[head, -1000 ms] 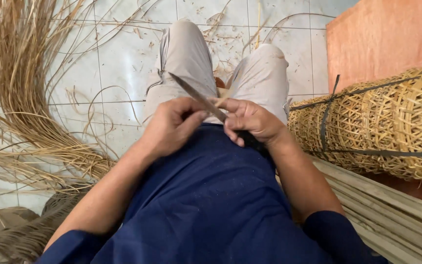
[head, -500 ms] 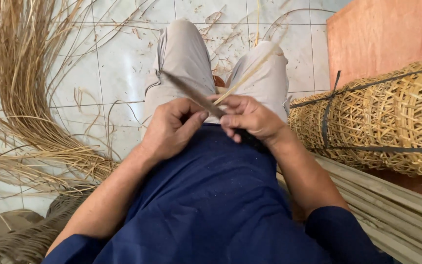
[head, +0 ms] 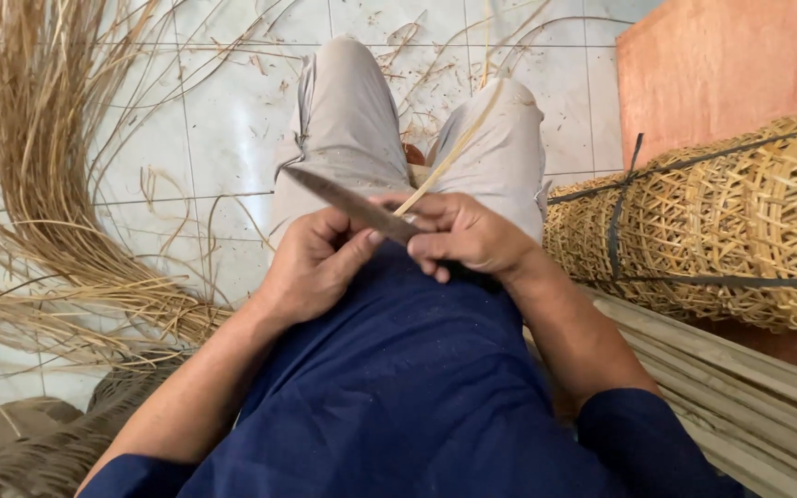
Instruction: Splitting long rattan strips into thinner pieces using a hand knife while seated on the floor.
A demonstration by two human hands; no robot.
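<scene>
At frame centre two hands meet over the lap — the right hand [head: 472,235] clenched on one knife [head: 348,201], the left hand [head: 311,263] pinching one pale cane strip [head: 454,148] against the blade — with one woven roll [head: 721,226] at right and one loose cane bundle [head: 39,184] upper left.

The knife [head: 348,202] now lies flatter than a second ago, its tip lower and further toward the person's left, over the left thigh. The right hand [head: 468,235] sits slightly lower and closer to the body than before. The left hand [head: 315,263] has dropped and drawn back with it, thumb pressed nearer the blade. The rattan strip [head: 454,152] now runs longer beyond the hands, arcing up over the right knee, where earlier only a short stub showed.
</scene>
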